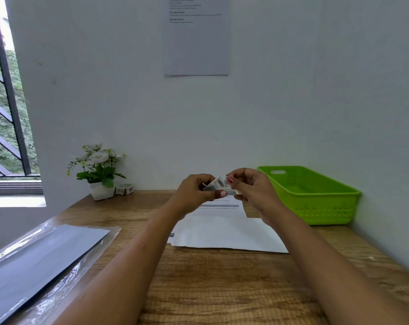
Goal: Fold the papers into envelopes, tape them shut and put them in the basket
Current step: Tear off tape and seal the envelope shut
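Observation:
Both my hands are raised above the middle of the wooden table. My left hand (pixel 194 191) grips a small roll of patterned tape (pixel 214 185). My right hand (pixel 250 187) pinches the free end of the tape, pulled a short way off the roll. Below the hands lies a folded white paper (pixel 227 233) with printed lines showing at its far end. A green plastic basket (pixel 316 195) stands at the back right against the wall, and nothing shows inside it.
A second tape roll (pixel 125 188) sits beside a white pot of flowers (pixel 98 170) at the back left. A clear sleeve holding grey sheets (pixel 42 263) lies at the front left. A printed sheet (pixel 196 36) hangs on the wall.

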The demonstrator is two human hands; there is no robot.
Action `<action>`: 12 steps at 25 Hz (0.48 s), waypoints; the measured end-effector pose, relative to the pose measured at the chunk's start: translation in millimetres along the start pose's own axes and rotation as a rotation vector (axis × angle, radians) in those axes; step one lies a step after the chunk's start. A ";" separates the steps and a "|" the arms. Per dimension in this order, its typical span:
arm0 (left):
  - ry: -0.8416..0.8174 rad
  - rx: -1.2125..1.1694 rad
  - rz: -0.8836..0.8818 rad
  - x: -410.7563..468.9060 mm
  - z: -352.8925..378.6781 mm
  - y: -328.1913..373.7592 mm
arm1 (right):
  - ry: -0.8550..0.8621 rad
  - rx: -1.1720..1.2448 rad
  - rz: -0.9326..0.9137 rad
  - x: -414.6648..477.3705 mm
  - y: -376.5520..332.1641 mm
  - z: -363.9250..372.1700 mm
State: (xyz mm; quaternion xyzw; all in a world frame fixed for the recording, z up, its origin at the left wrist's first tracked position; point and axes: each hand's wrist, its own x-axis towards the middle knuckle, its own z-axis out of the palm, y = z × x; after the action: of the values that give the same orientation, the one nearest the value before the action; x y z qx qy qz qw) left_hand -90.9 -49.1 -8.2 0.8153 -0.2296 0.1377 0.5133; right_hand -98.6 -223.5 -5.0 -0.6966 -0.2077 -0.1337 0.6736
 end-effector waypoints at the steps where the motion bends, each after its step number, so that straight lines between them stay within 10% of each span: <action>1: -0.002 -0.009 -0.002 0.2 0.8 0.0 | 0.000 -0.012 0.000 0.0 1.1 0.0; 12: -0.032 -0.045 0.031 -4.3 14.3 8.5 | -0.005 -0.063 -0.018 0.3 5.2 -0.6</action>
State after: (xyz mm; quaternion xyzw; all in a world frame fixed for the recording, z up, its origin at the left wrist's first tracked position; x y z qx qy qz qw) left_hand -99.1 -64.1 -9.8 0.8019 -0.2537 0.1275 0.5257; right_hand -95.8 -224.1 -9.5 -0.7159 -0.2114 -0.1444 0.6496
